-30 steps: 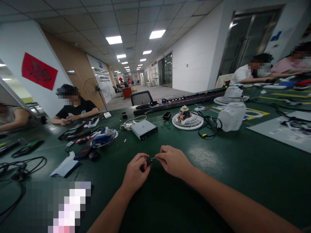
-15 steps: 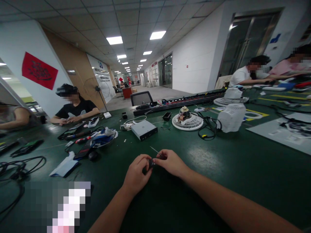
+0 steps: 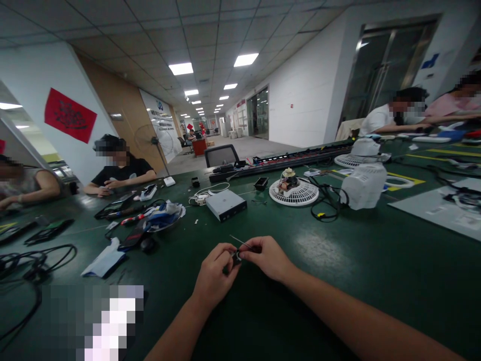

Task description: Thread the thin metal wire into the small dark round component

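Observation:
Low over the green table, my left hand (image 3: 215, 273) is closed on a small dark part (image 3: 236, 257), which shows a pale curved edge. My right hand (image 3: 268, 258) meets it from the other side, its fingertips at that part. A thin metal rod (image 3: 240, 241), perhaps a screwdriver shaft, sticks out to the upper left from the right hand's fingers. Its rear end is hidden in the palm. Beyond both hands lies a silver optical disc drive (image 3: 226, 203) with a black front.
A white fan grille with motor (image 3: 293, 193) and a white plastic housing (image 3: 364, 185) stand right of the drive. On the left are a blue cloth (image 3: 165, 215), a pale blue packet (image 3: 104, 258) and black cables (image 3: 37, 265). Co-workers (image 3: 120, 170) sit across the table.
The view has shifted slightly, so the scene sits a little lower and to the right. Both hands stay together at the small part, whose pale curved edge now shows more.

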`<state>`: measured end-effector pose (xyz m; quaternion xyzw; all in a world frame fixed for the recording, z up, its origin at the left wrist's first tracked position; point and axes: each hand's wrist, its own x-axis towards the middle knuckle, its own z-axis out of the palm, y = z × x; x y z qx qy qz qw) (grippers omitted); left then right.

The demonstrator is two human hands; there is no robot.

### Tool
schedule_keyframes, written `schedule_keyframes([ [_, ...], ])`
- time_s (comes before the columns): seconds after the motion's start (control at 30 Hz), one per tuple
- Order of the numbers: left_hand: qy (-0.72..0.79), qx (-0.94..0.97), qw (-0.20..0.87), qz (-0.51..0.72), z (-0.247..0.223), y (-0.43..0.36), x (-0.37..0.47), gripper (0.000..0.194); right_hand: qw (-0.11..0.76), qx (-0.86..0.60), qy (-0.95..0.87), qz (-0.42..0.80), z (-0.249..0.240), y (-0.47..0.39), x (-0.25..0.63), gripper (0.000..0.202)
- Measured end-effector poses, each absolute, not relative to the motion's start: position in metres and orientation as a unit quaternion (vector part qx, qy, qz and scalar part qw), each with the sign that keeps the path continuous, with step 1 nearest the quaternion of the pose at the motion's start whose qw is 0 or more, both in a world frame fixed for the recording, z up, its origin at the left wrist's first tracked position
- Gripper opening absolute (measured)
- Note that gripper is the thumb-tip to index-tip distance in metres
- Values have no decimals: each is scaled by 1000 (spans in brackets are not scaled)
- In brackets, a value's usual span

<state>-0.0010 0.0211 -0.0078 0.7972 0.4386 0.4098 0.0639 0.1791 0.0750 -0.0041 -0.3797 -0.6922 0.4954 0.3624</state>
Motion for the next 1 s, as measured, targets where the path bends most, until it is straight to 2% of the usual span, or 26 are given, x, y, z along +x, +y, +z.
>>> schedule_keyframes([
  [0.17,422,799,60,425,-9,19,-1,29,383,-418,-742,357,-5,72,178,7],
  [0.4,418,803,77,418,-8,17,1,27,316,-398,-712,485,-9,86,183,15],
  [0.67,422,803,75,414,-5,17,0,27,312,-427,-713,460,-8,82,182,20],
  [0.87,417,804,72,418,-7,14,0,27,299,-440,-792,302,1,75,185,25],
  [1.0,410,810,77,411,-8,15,-1,27,297,-458,-814,198,5,74,187,18],
])
